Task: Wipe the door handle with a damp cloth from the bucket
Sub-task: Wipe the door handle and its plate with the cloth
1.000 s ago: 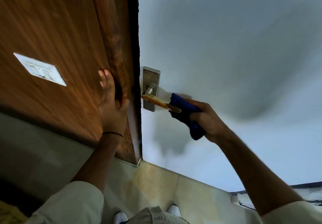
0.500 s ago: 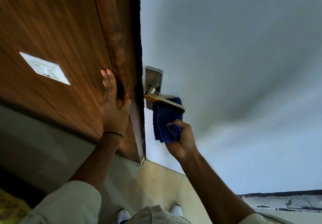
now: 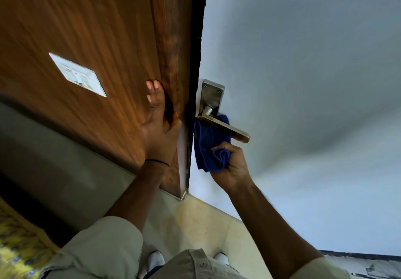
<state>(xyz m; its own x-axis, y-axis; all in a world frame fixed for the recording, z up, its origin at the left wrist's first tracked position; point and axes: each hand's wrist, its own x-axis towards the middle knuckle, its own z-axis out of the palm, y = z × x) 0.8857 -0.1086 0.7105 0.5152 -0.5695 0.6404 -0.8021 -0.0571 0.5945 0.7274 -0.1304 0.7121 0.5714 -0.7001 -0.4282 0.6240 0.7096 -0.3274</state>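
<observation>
Blue cloth (image 3: 209,146) bunched in right hand (image 3: 233,163) hangs beneath door handle (image 3: 225,127).

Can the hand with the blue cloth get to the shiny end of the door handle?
Probably yes. The right hand holds the blue cloth just under the lever, and nothing sits between it and the lever's bare tip.

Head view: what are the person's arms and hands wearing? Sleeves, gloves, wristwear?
Both hands are bare, no gloves. The left hand has a thin black band around the wrist. The right hand shows no wristwear. Forearms are bare; pale beige sleeves cover the upper arms, ending near the elbows.
</observation>
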